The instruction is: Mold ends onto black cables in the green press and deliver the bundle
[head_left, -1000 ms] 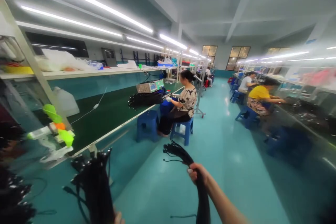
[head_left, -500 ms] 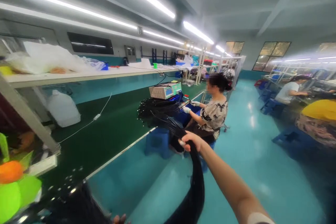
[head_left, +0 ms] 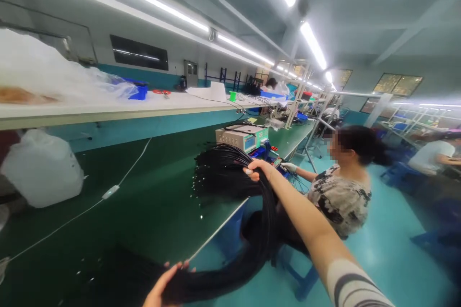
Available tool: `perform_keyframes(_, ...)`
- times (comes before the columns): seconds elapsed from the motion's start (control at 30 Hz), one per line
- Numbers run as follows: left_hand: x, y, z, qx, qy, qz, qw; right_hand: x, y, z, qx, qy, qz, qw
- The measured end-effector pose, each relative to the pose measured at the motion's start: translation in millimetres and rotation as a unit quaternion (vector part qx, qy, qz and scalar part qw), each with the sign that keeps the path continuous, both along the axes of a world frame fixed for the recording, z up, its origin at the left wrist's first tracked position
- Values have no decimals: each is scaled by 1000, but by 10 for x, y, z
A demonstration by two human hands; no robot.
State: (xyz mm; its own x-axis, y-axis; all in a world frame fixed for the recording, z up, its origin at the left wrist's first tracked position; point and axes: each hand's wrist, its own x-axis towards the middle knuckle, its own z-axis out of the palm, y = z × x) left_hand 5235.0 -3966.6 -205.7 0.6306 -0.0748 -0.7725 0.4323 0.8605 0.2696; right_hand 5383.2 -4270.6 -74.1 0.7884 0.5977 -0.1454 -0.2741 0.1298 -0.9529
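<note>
A long bundle of black cables [head_left: 230, 276] curves between my two hands, sagging past the front edge of the green workbench [head_left: 151, 196]. My right hand [head_left: 257, 170] is closed around its far part, arm stretched forward. There the cable ends fan out over the bench, merging with a heap of black cables [head_left: 219, 172]; I cannot tell where one stops and the other starts. At the lower left my left hand [head_left: 167, 280] wraps round the near part of the bundle. The near cable ends spread dark and blurred over the bench, with small shiny tips.
A co-worker [head_left: 342, 187] with a gloved hand sits on a blue stool beyond my right arm. A tester box [head_left: 243, 136] stands behind the heap. A white jug [head_left: 43, 168] and a cord with a switch [head_left: 110, 192] lie leftward, under a shelf [head_left: 180, 101].
I have moved closer to the co-worker and the tester box. The bundle's far end has swung over the bench onto the heap. My left hand has risen into view, holding the near part.
</note>
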Motion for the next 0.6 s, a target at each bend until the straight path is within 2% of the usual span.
perform_keyframes(0.1,652,-149,25,1,-24,12,1000,702,-104,17,-11,4,21,1000)
perform_keyframes(0.23,1475,-338,-39,3,-27,22,999,1660,-231,14,-14,6,49,999)
perform_keyframes(0.37,2197,-576,-77,3,-12,37,999,2636,-368,-93,-47,43,83,995)
perform_keyframes(0.47,2619,-833,-31,-2,5,36,999,3291,-575,-363,-131,107,85,982)
perform_keyframes(0.53,2851,-1037,29,1,24,22,999,3636,-786,-653,-208,155,94,961)
perform_keyframes(0.6,3061,-1249,93,5,45,14,999,3875,-1041,-985,-304,202,99,926)
